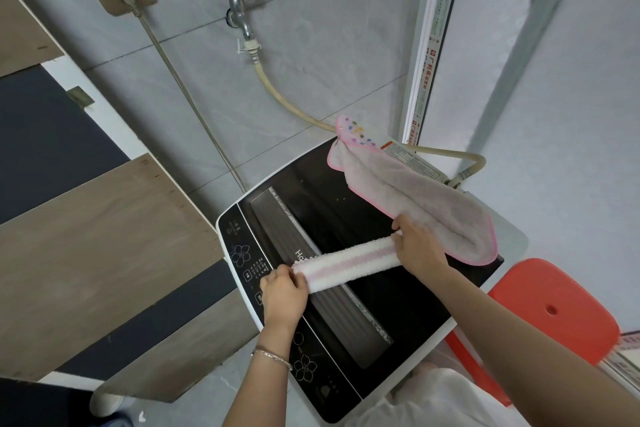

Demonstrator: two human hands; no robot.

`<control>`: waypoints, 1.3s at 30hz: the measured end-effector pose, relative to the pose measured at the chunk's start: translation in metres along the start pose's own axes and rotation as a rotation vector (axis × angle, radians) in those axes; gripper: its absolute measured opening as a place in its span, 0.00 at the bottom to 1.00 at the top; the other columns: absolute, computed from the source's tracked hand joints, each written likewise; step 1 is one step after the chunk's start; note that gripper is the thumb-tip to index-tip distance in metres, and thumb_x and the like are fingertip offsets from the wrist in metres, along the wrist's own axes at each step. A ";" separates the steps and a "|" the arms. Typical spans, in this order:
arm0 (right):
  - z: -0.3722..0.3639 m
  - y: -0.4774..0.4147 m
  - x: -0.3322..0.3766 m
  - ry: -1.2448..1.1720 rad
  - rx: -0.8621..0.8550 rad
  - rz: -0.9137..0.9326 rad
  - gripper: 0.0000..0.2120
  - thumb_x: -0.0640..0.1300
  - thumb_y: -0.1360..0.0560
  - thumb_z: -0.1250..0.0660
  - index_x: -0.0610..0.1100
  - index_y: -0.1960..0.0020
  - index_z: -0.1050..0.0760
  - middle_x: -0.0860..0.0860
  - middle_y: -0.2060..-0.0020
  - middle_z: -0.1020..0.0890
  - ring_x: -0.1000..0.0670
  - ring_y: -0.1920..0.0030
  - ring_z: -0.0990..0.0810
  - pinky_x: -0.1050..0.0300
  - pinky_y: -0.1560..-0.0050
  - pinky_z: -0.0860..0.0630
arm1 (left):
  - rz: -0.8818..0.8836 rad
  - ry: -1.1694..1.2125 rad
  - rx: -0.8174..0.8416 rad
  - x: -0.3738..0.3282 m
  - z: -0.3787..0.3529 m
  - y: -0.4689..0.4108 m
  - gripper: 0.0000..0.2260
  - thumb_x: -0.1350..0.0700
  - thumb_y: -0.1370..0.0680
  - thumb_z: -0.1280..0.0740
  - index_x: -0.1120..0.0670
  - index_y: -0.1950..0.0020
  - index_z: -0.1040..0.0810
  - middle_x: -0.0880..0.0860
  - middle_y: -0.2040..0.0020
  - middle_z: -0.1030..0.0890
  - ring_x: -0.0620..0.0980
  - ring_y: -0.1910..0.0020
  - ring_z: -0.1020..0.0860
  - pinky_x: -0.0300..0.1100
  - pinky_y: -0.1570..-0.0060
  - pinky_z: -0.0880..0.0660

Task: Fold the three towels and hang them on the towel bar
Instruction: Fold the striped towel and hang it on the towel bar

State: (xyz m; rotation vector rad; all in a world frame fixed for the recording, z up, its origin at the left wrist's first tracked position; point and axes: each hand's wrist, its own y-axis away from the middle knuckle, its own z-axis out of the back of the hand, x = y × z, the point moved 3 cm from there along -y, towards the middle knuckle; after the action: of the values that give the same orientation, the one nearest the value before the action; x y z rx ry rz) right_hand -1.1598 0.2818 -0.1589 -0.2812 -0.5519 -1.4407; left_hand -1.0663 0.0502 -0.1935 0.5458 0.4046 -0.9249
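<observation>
**Striped towel stretched between both hands over the washer**

We grip the narrow, folded white-and-pink towel [349, 265] at both ends. The left hand [284, 288] curls round the near end and the right hand [419, 250] closes on the far end, with the strip spanning just above the washing machine lid [398, 291]. A pink-edged towel [415, 204] lies loosely doubled at the lid's back right. We see no towel bar and no third towel. Our read: hold even tension, match the long edges, and bring the ends together squarely so the stripe stays straight.
</observation>
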 end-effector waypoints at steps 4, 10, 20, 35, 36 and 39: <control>-0.001 0.004 -0.001 0.078 -0.034 0.011 0.10 0.44 0.21 0.42 0.43 0.41 0.31 0.46 0.45 0.23 0.48 0.49 0.24 0.57 0.49 0.27 | -0.085 -0.017 -0.121 -0.009 0.004 0.002 0.15 0.59 0.22 0.40 0.60 0.35 0.30 0.57 0.35 0.29 0.56 0.34 0.35 0.45 0.36 0.36; -0.002 0.006 -0.007 0.086 -0.130 -0.102 0.15 0.51 0.21 0.42 0.39 0.45 0.29 0.44 0.49 0.23 0.47 0.52 0.24 0.55 0.52 0.28 | -0.412 -0.090 0.058 -0.039 -0.010 0.003 0.20 0.61 0.20 0.46 0.57 0.28 0.36 0.53 0.27 0.34 0.50 0.26 0.42 0.41 0.26 0.52; -0.005 0.008 -0.004 -0.013 -0.018 -0.199 0.18 0.52 0.22 0.41 0.38 0.44 0.28 0.44 0.47 0.25 0.47 0.49 0.27 0.56 0.48 0.31 | -0.427 -0.273 0.242 -0.059 -0.029 0.007 0.21 0.50 0.19 0.46 0.52 0.27 0.38 0.49 0.28 0.34 0.48 0.27 0.42 0.43 0.28 0.54; 0.056 0.008 0.057 -0.512 0.073 0.090 0.10 0.48 0.26 0.32 0.44 0.51 0.29 0.47 0.57 0.24 0.52 0.58 0.27 0.63 0.61 0.32 | -0.141 0.552 0.696 -0.079 -0.007 0.012 0.25 0.47 0.33 0.35 0.45 0.36 0.29 0.47 0.45 0.23 0.48 0.45 0.24 0.43 0.41 0.29; 0.058 0.007 0.059 -0.530 0.066 0.085 0.11 0.49 0.27 0.32 0.44 0.51 0.29 0.49 0.57 0.24 0.52 0.57 0.27 0.62 0.61 0.32 | -0.163 0.586 0.718 -0.084 -0.003 0.014 0.22 0.49 0.32 0.34 0.48 0.38 0.28 0.47 0.48 0.22 0.47 0.49 0.23 0.40 0.47 0.27; 0.065 0.002 0.059 -0.619 -0.040 0.037 0.11 0.48 0.28 0.30 0.45 0.51 0.28 0.56 0.59 0.26 0.57 0.58 0.27 0.64 0.62 0.32 | -0.215 0.642 0.725 -0.093 0.005 0.018 0.14 0.53 0.29 0.31 0.55 0.44 0.24 0.48 0.53 0.21 0.44 0.55 0.21 0.34 0.56 0.25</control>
State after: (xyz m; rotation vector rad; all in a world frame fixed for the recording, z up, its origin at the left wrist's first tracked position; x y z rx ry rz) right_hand -1.1678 0.2639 -0.0730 -0.7777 -1.0104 -1.3201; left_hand -1.1012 0.1151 -0.1339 1.5040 0.7152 -1.0872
